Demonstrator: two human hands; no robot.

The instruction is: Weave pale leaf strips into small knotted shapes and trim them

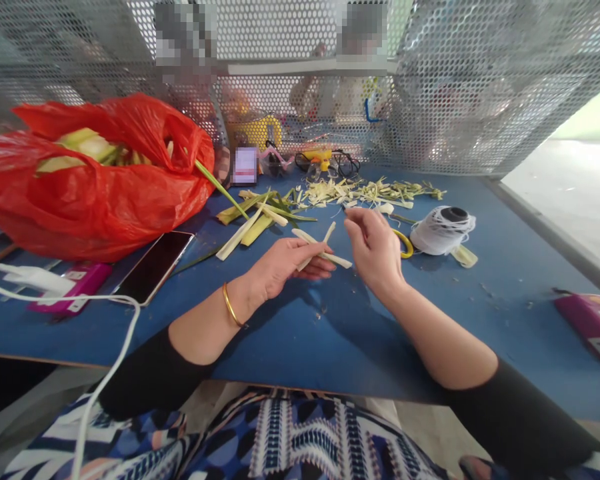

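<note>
My left hand (pixel 293 263), with a gold bangle at the wrist, is closed on pale leaf strips (pixel 337 259) that cross one another between thumb and fingers. To its right, my right hand (pixel 373 243) reaches over the table, fingers bent toward a pile of shredded pale plant bits (pixel 330 192); its fingertips are partly hidden, and what they hold, if anything, cannot be made out. Longer green and cream leaf pieces (pixel 255 227) lie beyond my left hand. A white thread spool (pixel 433 231) stands right of my right hand, beside a yellow ring-shaped handle (pixel 406 244).
A red plastic bag (pixel 130 193) of plant stalks fills the left side. Near it lie a phone (pixel 155 267), a purple power strip (pixel 85 287) and a white cable (pixel 130 327). Another purple strip (pixel 590 323) is at right. A perforated metal screen (pixel 305 33) stands behind.
</note>
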